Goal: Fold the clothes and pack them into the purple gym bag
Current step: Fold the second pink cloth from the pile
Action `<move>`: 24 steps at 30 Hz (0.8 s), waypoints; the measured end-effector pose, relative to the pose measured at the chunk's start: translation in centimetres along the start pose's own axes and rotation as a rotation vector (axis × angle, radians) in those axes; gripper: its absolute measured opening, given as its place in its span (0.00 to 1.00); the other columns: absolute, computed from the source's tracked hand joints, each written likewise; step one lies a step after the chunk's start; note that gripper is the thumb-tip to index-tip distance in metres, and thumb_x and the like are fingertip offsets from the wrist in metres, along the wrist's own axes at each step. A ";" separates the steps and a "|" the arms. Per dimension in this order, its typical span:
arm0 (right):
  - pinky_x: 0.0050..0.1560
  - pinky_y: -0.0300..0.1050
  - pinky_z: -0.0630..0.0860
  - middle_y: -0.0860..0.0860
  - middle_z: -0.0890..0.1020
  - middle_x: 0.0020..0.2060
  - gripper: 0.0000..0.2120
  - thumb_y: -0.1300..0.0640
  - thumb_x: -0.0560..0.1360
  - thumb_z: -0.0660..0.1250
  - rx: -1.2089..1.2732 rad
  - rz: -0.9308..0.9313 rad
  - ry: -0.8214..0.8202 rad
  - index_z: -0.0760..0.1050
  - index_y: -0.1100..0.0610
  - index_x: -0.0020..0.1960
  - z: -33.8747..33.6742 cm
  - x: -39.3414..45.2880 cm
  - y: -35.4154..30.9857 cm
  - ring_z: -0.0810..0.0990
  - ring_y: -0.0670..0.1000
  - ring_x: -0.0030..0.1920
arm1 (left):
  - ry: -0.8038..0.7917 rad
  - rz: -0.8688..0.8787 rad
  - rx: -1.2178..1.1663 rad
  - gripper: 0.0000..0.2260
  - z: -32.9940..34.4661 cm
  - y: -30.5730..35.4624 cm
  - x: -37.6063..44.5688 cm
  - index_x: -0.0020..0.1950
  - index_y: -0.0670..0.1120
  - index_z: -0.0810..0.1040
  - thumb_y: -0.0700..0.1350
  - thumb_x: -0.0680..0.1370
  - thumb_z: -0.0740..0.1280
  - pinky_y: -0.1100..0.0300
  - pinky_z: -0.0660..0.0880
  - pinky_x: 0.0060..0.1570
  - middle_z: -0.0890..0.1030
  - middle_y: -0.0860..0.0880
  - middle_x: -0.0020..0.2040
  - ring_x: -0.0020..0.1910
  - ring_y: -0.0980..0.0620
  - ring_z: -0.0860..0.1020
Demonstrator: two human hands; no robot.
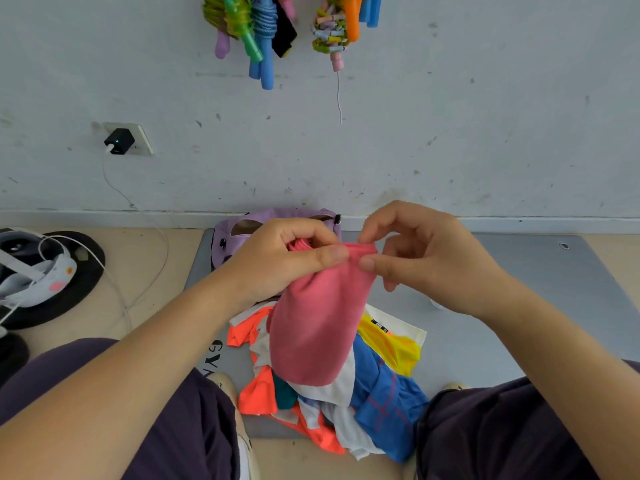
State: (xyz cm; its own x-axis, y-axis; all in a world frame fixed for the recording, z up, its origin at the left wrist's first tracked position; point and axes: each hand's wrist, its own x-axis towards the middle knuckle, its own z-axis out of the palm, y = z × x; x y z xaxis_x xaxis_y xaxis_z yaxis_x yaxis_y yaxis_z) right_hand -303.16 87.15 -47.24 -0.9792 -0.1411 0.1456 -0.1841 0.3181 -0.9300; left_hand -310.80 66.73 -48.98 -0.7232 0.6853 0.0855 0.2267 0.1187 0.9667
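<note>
Head view: both hands hold 1 pink garment (pixel 317 327) up over the clothes pile (pixel 332 393); left hand (pixel 277 258) grips its bunched top edge, right hand (pixel 420 252) pinches the same edge just beside it, thumb and forefinger. Long axis hangs straight down from the fingers. Purple gym bag (pixel 239 225) sits open beyond, nearer the left hand. Grey mat (pixel 519 306) reads "GY", rest hidden; a small tag in the pile is unreadable.

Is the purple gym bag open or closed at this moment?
Open: the purple gym bag shows a gap with a tan inside near its top. Both hands hide much of it.
</note>
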 end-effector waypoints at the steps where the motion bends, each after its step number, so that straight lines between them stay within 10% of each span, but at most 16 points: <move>1: 0.32 0.36 0.73 0.47 0.81 0.42 0.11 0.64 0.71 0.74 -0.006 0.011 -0.009 0.76 0.54 0.48 0.0 0.1 0.1 0.78 0.51 0.28 | -0.010 0.006 -0.015 0.04 -0.1 0.1 -0.1 0.38 0.52 0.81 0.49 0.72 0.71 0.73 0.66 0.35 0.76 0.60 0.29 0.29 0.64 0.71; 7: 0.30 0.37 0.71 0.42 0.77 0.38 0.13 0.63 0.72 0.74 -0.120 -0.009 0.008 0.70 0.53 0.46 -0.1 0.2 0.1 0.74 0.61 0.29 | 0.021 -0.020 -0.086 0.04 -0.2 0.3 -0.1 0.38 0.49 0.81 0.48 0.72 0.71 0.60 0.71 0.46 0.80 0.38 0.43 0.43 0.50 0.76; 12: 0.31 0.39 0.70 0.45 0.78 0.35 0.09 0.61 0.72 0.74 -0.229 -0.009 0.046 0.76 0.51 0.45 0.2 0.1 0.1 0.74 0.59 0.30 | 0.000 -0.019 -0.052 0.07 0.0 0.3 -0.1 0.38 0.46 0.79 0.49 0.72 0.72 0.72 0.67 0.32 0.75 0.58 0.29 0.28 0.62 0.70; 24: 0.33 0.30 0.68 0.41 0.78 0.31 0.11 0.59 0.71 0.74 -0.349 0.091 -0.015 0.76 0.45 0.43 0.6 0.1 -0.1 0.74 0.44 0.30 | -0.043 0.028 0.002 0.04 0.3 0.0 -0.3 0.39 0.47 0.80 0.42 0.73 0.72 0.75 0.67 0.32 0.77 0.60 0.28 0.26 0.65 0.73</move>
State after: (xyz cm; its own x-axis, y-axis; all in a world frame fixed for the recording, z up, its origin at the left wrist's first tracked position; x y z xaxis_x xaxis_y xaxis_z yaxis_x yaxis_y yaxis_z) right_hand -303.24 86.56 -47.36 -0.9921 -0.1101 0.0604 -0.1167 0.6302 -0.7676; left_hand -310.43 66.74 -49.06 -0.6876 0.7189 0.1020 0.2477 0.1001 0.9637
